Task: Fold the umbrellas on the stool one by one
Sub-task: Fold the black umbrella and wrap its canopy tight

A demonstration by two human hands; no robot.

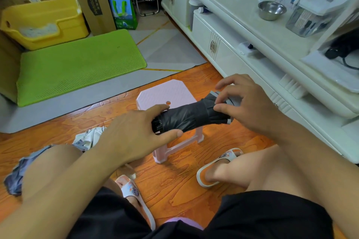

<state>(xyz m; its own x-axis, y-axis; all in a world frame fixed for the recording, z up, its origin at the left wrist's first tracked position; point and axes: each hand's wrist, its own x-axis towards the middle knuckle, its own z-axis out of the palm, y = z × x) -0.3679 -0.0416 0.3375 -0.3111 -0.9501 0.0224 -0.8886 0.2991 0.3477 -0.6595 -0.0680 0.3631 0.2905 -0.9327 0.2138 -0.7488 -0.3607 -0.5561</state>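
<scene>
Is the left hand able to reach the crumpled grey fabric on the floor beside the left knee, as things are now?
Probably yes, but not at once. The left hand grips one end of the black umbrella, so it must let go first. The grey fabric lies close beside that forearm, and nothing visible blocks the way.

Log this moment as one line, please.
left hand grips black umbrella | right hand pinches its strap | above pink stool

A yellow bin (pixel 44 23) stands behind a green mat (pixel 77 64); a steel bowl (pixel 272 10) sits on the cabinet (pixel 233 4).
</scene>
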